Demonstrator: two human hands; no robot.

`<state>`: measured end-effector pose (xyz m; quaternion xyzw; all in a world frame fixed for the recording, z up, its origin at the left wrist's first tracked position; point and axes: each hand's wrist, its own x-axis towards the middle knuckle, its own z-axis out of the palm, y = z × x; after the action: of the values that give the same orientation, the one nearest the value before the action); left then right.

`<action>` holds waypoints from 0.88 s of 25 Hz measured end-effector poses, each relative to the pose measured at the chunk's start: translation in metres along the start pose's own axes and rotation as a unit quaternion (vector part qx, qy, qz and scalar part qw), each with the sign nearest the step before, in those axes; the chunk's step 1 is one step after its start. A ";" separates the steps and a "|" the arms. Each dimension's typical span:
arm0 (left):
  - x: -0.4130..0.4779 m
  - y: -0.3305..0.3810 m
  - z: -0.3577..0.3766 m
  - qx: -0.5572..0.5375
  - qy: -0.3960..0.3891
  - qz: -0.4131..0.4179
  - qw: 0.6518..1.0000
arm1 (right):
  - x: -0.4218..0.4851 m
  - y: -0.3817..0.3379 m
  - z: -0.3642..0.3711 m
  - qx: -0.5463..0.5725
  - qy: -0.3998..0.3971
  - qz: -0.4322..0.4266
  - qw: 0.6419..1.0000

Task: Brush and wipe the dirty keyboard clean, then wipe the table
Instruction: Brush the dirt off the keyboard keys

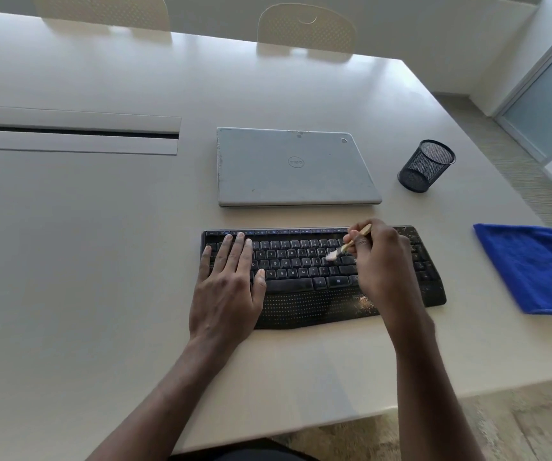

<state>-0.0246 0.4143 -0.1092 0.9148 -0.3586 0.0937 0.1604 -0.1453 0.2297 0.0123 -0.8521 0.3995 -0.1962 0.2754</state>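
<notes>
Right now your right hand [381, 261] pinches the small brush [348, 244], fingers curled round its handle, and the pale bristles sit on the keys just left of your knuckles. Your left hand [226, 287] lies flat, fingers straight, on the left end of the keyboard [301, 261], pinning it to the table [101, 261]. The hands are apart, with a stretch of keys between them. Lean on that flat palm so the keyboard does not skid under the strokes. Use short, light flicks along each row, tipping the bristles into the gaps between keys rather than scrubbing the caps. Drive the dirt one way, toward you and off the front edge, never back across rows that look clean. A patch of pale crumbs [364, 301] sits on the palm rest just beside your right wrist, and more specks show on the corner beyond your right knuckles; both probably need their own passes. Mind that your wrist does not drag through the patch. The keys under your left palm are hidden, so plan to brace elsewhere when you reach them. Avoid flicking toward the closed laptop [294, 168] beyond your fingertips. The blue cloth [530, 267] lies well to the right of your right hand, ready for wiping.
</notes>
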 end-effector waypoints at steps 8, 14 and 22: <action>0.000 0.000 0.000 0.002 0.000 -0.001 1.000 | -0.001 -0.003 -0.003 0.013 0.003 -0.041 0.999; 0.001 0.001 -0.001 0.001 0.003 -0.001 1.000 | -0.001 -0.009 -0.007 0.026 -0.001 -0.042 0.999; 0.000 0.001 -0.001 0.001 0.005 -0.003 1.000 | -0.001 -0.005 -0.012 -0.020 -0.056 -0.013 0.998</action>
<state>-0.0248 0.4139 -0.1083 0.9157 -0.3548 0.0978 0.1616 -0.1494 0.2293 0.0241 -0.8724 0.3760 -0.1438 0.2774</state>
